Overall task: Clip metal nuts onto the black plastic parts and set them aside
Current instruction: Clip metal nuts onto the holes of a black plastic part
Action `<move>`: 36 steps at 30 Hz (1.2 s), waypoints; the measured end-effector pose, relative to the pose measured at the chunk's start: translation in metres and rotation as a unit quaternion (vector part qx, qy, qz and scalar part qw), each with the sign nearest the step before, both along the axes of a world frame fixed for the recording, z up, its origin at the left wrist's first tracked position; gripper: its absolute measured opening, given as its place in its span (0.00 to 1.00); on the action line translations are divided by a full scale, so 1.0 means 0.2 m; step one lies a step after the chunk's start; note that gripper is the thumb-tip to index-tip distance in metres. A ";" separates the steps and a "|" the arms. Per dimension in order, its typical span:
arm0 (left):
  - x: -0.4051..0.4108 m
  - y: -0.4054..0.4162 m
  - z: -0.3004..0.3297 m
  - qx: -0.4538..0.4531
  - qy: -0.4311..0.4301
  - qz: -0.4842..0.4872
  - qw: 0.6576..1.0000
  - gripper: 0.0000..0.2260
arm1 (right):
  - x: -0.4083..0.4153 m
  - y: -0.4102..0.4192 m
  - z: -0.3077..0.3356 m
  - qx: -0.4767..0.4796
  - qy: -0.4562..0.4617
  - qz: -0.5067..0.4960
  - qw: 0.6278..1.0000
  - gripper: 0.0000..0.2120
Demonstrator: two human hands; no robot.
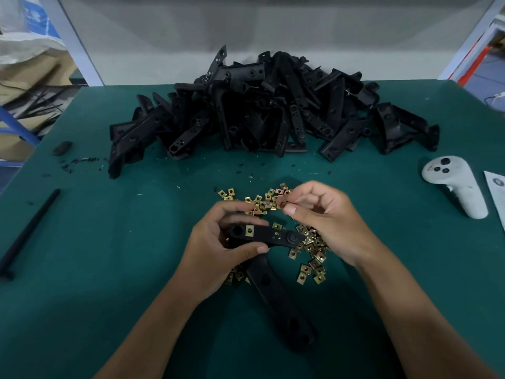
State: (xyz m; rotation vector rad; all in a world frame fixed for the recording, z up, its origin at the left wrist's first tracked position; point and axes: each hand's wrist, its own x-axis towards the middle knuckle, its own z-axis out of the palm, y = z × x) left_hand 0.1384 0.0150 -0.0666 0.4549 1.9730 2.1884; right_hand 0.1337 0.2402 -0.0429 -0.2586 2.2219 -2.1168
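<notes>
Left fingers [246, 212] gripping black part [273, 236], right fingers [289, 209] seemingly pinching nut [282, 202]

The left fingers [240, 212] hid part of the black part [269, 236]; the pinched nut [284, 202] between the right fingers [293, 209] was blurred.

Two hands are counted: a left hand [218, 242] and a right hand [325, 214]. One heap of black plastic parts [262, 105] is noted, too tangled for a count. Loose metal nuts [308, 247] number several dozen; exact count not determinable. One white controller [456, 184] and one black rod [30, 231] are recorded.
</notes>
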 end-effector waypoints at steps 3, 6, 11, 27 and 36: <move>0.01 0.00 0.00 0.003 0.005 0.000 1.000 0.22 | 0.01 0.00 0.01 0.003 -0.024 0.022 0.999 0.07; 0.01 0.00 0.01 0.011 0.009 0.006 1.000 0.21 | 0.01 -0.01 0.01 0.007 -0.046 0.029 0.998 0.08; 0.01 0.01 0.01 0.023 -0.001 0.013 1.000 0.22 | 0.02 -0.02 0.01 0.021 -0.049 0.040 0.998 0.04; 0.02 0.00 0.01 0.005 0.013 0.023 1.000 0.24 | 0.02 -0.02 0.00 0.035 -0.058 0.054 0.996 0.03; 0.02 0.00 0.01 -0.013 0.044 0.042 0.998 0.22 | 0.02 -0.03 0.00 0.057 -0.057 0.044 0.996 0.05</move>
